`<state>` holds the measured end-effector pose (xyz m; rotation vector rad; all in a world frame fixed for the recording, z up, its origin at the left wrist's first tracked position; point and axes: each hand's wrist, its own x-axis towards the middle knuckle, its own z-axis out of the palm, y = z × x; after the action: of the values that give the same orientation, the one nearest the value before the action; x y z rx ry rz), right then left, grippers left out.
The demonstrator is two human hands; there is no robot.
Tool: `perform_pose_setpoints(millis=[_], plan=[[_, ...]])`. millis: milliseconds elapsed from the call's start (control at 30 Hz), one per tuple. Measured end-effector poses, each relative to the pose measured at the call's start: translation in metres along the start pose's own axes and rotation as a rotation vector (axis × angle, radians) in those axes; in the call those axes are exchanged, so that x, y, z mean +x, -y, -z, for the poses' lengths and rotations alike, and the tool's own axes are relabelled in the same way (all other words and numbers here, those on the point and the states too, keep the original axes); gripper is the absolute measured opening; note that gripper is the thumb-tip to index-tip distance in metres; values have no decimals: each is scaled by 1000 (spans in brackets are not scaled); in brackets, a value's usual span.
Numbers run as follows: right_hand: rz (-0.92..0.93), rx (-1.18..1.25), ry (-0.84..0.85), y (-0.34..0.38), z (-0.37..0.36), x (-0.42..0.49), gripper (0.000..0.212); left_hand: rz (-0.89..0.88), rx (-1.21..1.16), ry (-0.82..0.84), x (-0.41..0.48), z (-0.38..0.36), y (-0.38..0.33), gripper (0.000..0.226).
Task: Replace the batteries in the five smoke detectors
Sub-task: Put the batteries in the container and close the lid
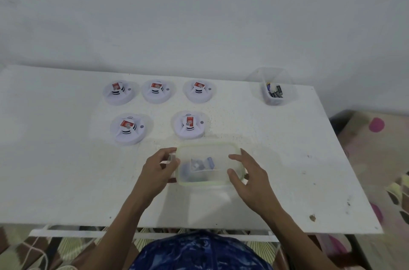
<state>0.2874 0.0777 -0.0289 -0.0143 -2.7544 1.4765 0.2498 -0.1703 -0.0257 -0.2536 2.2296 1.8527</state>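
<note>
While both grips are busy at the near edge of the white table (66, 170), the five smoke detectors (157, 90) just sit further back, nobody touching them. Three are in a back row, and two are in front: one on the left (128, 128), one more to the middle (189, 125). All are white with a red label on top, and they're spaced apart from each other.

Right in front of the person is a clear lidded container (208, 144) with a greenish rim, lid on. Inside are some bluish and grey bits (210, 161) that look like batteries, but it's too blurry through the plastic to say for sure.

The left grip (159, 165) is a bare hand with its fingers curled round the container's left end, pinching at what looks like the side latch. The right grip (245, 172) is released: fingers spread and fairly straight, resting over the right end of the lid, thumb on top near the front edge.

Way off at the far right corner there's a second clear tub (285, 97), no lid, with dark batteries (275, 91) piled in it. A plain pale wall (199, 15) is behind everything.
</note>
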Motion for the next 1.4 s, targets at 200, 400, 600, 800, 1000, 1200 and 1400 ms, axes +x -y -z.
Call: perform_pose_setpoints(millis=[200, 400, 600, 800, 1000, 1200, 1400], plan=[[-43, -10, 13, 6, -6, -5, 41, -58, 159, -40, 3, -7, 8, 30], [-121, -51, 19, 11, -11, -6, 59, -118, 278, -7, 5, -12, 11, 36], [-214, 54, -78, 19, -13, -1, 56, -99, 300, -102, 9, -14, 15, 39], [-242, -19, -153, 19, -12, 3, 40, -110, 392, -284, 7, -17, 3, 34], [-300, 42, -138, 20, -9, 14, 32, -51, 357, -201, 11, -10, -5, 29], [-319, 108, -110, 16, -2, 17, 37, -42, 304, -61, 13, -1, -8, 25], [-99, -166, 57, 19, 6, 39, 55, 49, 349, 116, 5, 6, -12, 55]])
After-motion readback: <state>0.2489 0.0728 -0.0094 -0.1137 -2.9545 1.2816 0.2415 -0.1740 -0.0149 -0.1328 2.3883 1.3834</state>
